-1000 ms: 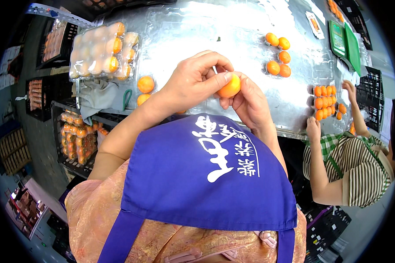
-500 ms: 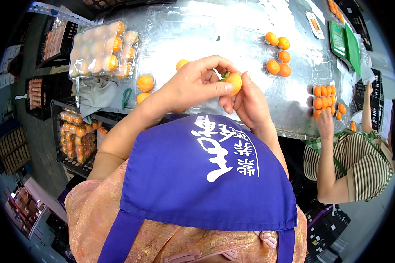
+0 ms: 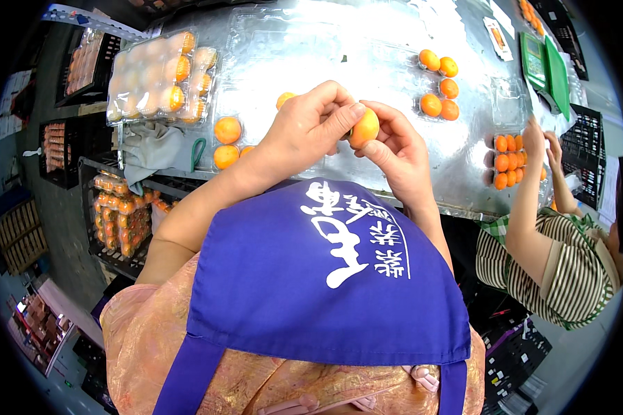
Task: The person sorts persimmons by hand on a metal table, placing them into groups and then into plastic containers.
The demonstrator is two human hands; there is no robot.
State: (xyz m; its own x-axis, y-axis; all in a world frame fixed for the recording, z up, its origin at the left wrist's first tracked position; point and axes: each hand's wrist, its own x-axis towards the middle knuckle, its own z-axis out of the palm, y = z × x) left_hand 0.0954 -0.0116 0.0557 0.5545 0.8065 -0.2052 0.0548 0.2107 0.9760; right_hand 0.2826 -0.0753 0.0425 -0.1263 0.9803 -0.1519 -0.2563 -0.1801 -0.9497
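Observation:
Both hands meet over the metal table and hold one yellow-orange mandarin (image 3: 365, 129) between them. My left hand (image 3: 310, 128) has its thumb and fingers closed against the fruit's left side. Fingers of my right hand (image 3: 396, 146) curl round its right side, with the thumb below. Left of my left hand, loose mandarins (image 3: 227, 130) lie in a clear plastic tray, some partly hidden behind my forearm. Beyond my right hand, several mandarins (image 3: 449, 88) sit in another clear tray.
Filled clear packs (image 3: 149, 79) are stacked at the table's left, with a grey cloth (image 3: 149, 149) below them. A black crate (image 3: 121, 228) of packed fruit stands by my left arm. At right, a co-worker (image 3: 547, 256) reaches over a filled tray (image 3: 509, 162), near a green scale (image 3: 536, 66).
The mandarin has been turned, so its green leaf no longer shows, and my right fingers now wrap it. The co-worker's hands have moved away from the fruit toward the far side.

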